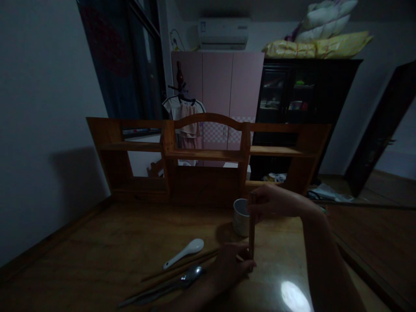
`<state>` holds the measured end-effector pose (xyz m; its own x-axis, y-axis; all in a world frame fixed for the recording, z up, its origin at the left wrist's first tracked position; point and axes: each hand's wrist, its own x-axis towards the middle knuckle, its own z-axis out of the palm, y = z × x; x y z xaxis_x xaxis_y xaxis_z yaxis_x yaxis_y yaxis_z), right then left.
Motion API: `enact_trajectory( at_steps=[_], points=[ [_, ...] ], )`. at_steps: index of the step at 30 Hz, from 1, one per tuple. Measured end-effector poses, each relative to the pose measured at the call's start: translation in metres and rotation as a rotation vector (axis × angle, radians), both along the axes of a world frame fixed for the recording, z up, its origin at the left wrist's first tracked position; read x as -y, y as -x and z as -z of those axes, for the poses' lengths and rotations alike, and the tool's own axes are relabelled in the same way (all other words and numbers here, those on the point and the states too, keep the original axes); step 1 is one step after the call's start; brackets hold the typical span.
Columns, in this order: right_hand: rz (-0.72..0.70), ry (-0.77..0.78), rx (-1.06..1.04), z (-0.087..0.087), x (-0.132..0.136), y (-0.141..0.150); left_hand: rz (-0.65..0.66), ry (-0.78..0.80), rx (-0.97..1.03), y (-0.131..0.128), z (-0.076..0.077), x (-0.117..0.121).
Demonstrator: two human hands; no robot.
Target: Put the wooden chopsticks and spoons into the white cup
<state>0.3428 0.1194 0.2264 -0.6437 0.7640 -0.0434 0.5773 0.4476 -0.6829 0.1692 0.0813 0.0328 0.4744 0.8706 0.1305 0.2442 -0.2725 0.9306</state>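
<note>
Brown wooden chopsticks (251, 236) stand upright between my two hands; whether there is one or a pair I cannot tell. My right hand (271, 201) pinches them at the upper end. Low over the table, my left hand (227, 266) has its fingers closed on their lower end. Just behind them is a light grey cup (239, 222), upright and partly covered by my right fingers. A white soup spoon (194, 246) lies left of my left hand. Long thin sticks (159, 275) and a shiny metal spoon (194, 273) lie beside it, partly hidden by that hand.
A wooden shelf unit (208, 186) rises along the back of the wooden table (130, 238). At the left stands a white wall (48, 130). Beyond are a pink wardrobe (216, 82), a dark cabinet (305, 95) and hanging clothes (186, 117). The room is dim.
</note>
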Motion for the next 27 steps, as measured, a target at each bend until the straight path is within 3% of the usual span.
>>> enact_trajectory(
  at_steps=[15, 27],
  points=[
    [-0.021, 0.02, -0.018, 0.0048, -0.0038, -0.0032, -0.051, -0.065, -0.045, -0.0009, 0.0082, -0.002],
    [-0.033, 0.008, -0.031, 0.0001, 0.0016, 0.0003, -0.02, -0.081, -0.044, -0.0029, 0.0022, -0.0024]
  ],
)
